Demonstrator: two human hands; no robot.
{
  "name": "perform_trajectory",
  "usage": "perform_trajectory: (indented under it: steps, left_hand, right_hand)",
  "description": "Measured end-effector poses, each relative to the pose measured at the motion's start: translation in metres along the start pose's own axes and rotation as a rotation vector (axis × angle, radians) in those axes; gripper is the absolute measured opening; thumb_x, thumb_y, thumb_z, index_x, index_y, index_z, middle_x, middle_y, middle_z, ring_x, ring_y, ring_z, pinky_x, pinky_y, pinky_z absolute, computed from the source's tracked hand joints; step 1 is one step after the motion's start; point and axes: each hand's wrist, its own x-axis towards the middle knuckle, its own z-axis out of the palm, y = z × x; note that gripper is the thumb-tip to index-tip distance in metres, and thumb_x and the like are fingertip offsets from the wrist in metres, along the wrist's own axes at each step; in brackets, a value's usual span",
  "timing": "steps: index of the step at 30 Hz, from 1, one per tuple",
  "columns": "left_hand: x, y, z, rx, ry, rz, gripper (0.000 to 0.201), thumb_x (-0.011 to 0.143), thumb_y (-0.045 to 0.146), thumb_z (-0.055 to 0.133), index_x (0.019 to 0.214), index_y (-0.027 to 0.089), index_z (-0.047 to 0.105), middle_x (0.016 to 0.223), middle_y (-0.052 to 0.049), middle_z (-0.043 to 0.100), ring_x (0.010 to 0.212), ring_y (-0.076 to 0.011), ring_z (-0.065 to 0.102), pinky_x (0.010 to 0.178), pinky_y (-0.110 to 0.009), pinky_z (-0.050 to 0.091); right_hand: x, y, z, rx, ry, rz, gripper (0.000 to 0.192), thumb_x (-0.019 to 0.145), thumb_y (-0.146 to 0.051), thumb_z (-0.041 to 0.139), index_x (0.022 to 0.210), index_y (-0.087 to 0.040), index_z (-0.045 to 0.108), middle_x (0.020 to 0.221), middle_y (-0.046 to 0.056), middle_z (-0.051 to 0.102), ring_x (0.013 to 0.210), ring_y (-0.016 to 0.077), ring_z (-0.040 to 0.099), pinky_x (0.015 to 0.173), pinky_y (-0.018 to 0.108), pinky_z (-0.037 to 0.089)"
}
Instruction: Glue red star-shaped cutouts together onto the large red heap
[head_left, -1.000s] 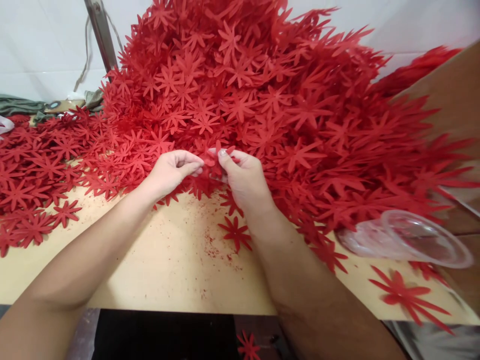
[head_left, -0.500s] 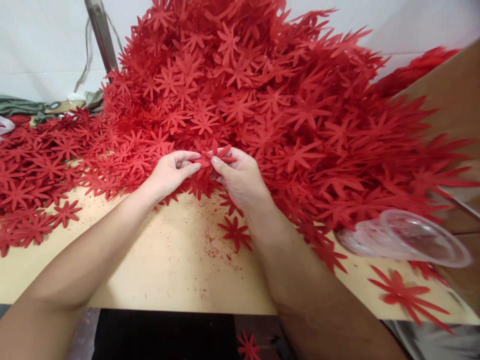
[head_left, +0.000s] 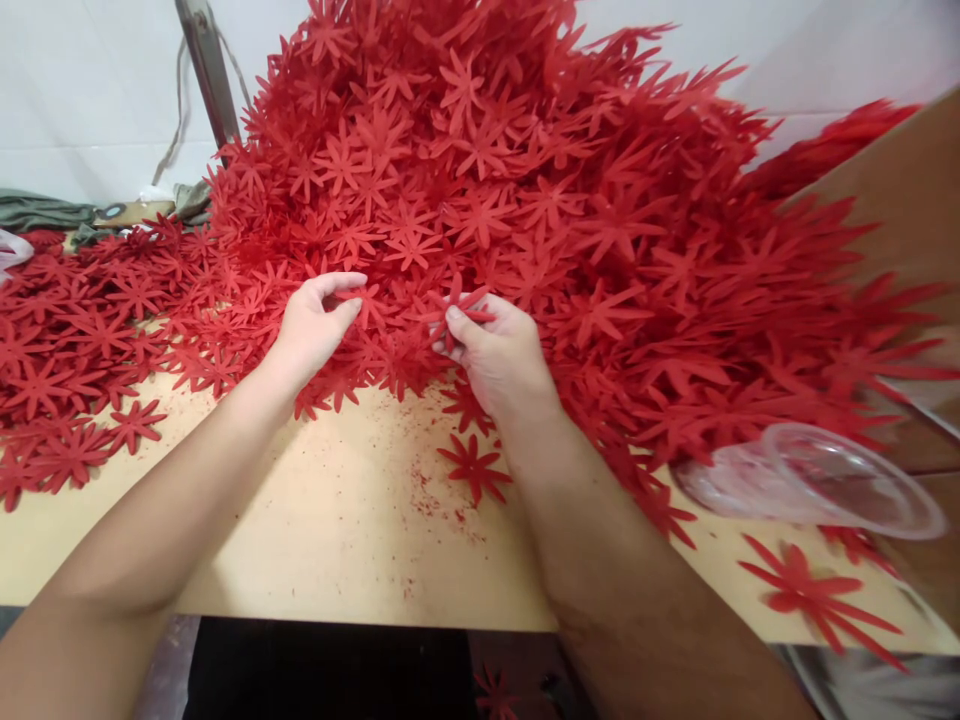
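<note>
My right hand (head_left: 495, 345) pinches a red flower-shaped petal piece (head_left: 456, 300) between thumb and fingers, its narrow petals spreading around the thumb tip. To the left of it, my left hand (head_left: 319, 315) has thumb and index finger apart at the front of the big heap of red petal pieces (head_left: 480, 190). Red shows in the gap between those fingers, and it looks like part of the heap behind. A single red petal piece (head_left: 474, 468) lies flat on the table below my right hand.
Another heap of petal pieces (head_left: 52, 340) covers the table's left side. A clear plastic cup (head_left: 750, 480) lies on its side at the right, near a loose petal piece (head_left: 810, 590) at the edge. Cardboard (head_left: 900, 210) stands behind. Red crumbs dot the wooden tabletop (head_left: 337, 530).
My hands were together at the petal piece and are now apart. The left hand has drawn away leftward with its fingers parted, while the right has shifted slightly right, keeping the piece.
</note>
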Motion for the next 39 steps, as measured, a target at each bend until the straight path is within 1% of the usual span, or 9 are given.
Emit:
perform_trajectory:
  steps: [3,5,9,13,16,21,25,33,39]
  left_hand:
    - [0.001,-0.003,-0.001,0.271,0.118,0.139,0.027,0.069,0.013,0.061,0.095,0.018,0.07,0.105,-0.006,0.06,0.107,-0.0203,0.051,0.104,-0.037,0.035]
    - [-0.001,-0.001,0.0,0.328,0.147,0.212,0.025,0.072,0.014,0.06,0.094,0.018,0.07,0.108,-0.006,0.059,0.111,-0.021,0.05,0.106,-0.038,0.033]
    - [-0.011,0.007,0.009,0.19,-0.012,0.263,0.019,0.08,0.02,0.055,0.093,0.016,0.068,0.096,-0.005,0.063,0.093,-0.0147,0.057,0.092,-0.03,0.042]
    - [-0.023,0.01,0.023,0.0,-0.236,0.147,0.025,0.078,0.034,0.062,0.095,0.015,0.067,0.092,-0.005,0.065,0.083,-0.0125,0.058,0.08,-0.026,0.045]
    - [-0.025,0.008,0.029,-0.134,-0.295,0.044,0.022,0.076,0.028,0.065,0.092,0.014,0.065,0.087,-0.004,0.067,0.078,-0.0108,0.058,0.078,-0.025,0.046]
    - [-0.019,0.009,0.026,-0.276,-0.163,-0.013,0.001,0.074,0.013,0.062,0.075,0.014,0.063,0.074,0.001,0.065,0.072,-0.0074,0.058,0.079,-0.021,0.046]
    - [-0.015,0.013,0.019,-0.375,-0.062,-0.068,0.008,0.076,0.01,0.057,0.069,0.015,0.058,0.064,0.005,0.059,0.062,-0.0049,0.053,0.07,-0.018,0.045]
    - [-0.003,0.01,0.004,-0.488,0.056,-0.245,0.011,0.079,0.018,0.055,0.068,0.017,0.051,0.063,0.005,0.057,0.052,-0.0035,0.05,0.057,-0.016,0.042]
    - [0.001,0.006,0.0,-0.427,0.05,-0.254,0.013,0.071,0.021,0.062,0.067,0.018,0.05,0.061,0.005,0.057,0.052,-0.0053,0.052,0.052,-0.018,0.038]
  right_hand:
    - [-0.004,-0.002,0.006,-0.045,-0.024,0.014,0.03,0.069,-0.037,0.071,0.063,-0.019,0.047,0.052,-0.004,0.054,0.044,0.0055,0.046,0.043,0.02,0.04]
    - [-0.005,-0.003,0.007,-0.072,-0.038,0.005,0.036,0.071,-0.041,0.07,0.058,-0.019,0.044,0.049,-0.004,0.052,0.04,0.0045,0.04,0.041,0.02,0.036]
    - [-0.007,-0.003,0.008,-0.146,-0.091,-0.046,0.044,0.073,-0.053,0.066,0.053,-0.02,0.043,0.045,-0.005,0.044,0.039,0.0053,0.036,0.04,0.022,0.032]
    - [-0.012,-0.002,0.012,-0.126,-0.167,-0.081,0.048,0.065,-0.064,0.066,0.054,-0.021,0.048,0.049,-0.003,0.046,0.05,0.0095,0.047,0.05,0.025,0.041]
    - [-0.016,-0.002,0.017,-0.07,-0.2,-0.073,0.048,0.061,-0.068,0.065,0.058,-0.022,0.052,0.056,-0.001,0.054,0.059,0.0127,0.055,0.058,0.028,0.047]
    - [-0.02,-0.005,0.021,-0.075,-0.324,-0.062,0.049,0.062,-0.07,0.062,0.066,-0.022,0.051,0.062,-0.002,0.054,0.061,0.0106,0.051,0.059,0.026,0.046]
    - [-0.023,-0.003,0.02,-0.079,-0.43,-0.031,0.042,0.065,-0.055,0.07,0.066,-0.02,0.047,0.058,-0.007,0.045,0.053,0.0057,0.04,0.054,0.022,0.04]
    - [-0.018,0.003,0.017,-0.093,-0.312,0.032,0.03,0.072,-0.034,0.069,0.06,-0.019,0.047,0.056,-0.007,0.041,0.053,0.0064,0.038,0.054,0.021,0.037]
    - [-0.014,0.004,0.014,-0.156,-0.293,0.04,0.039,0.079,-0.046,0.062,0.057,-0.02,0.043,0.051,-0.005,0.045,0.047,0.0072,0.04,0.048,0.022,0.034]
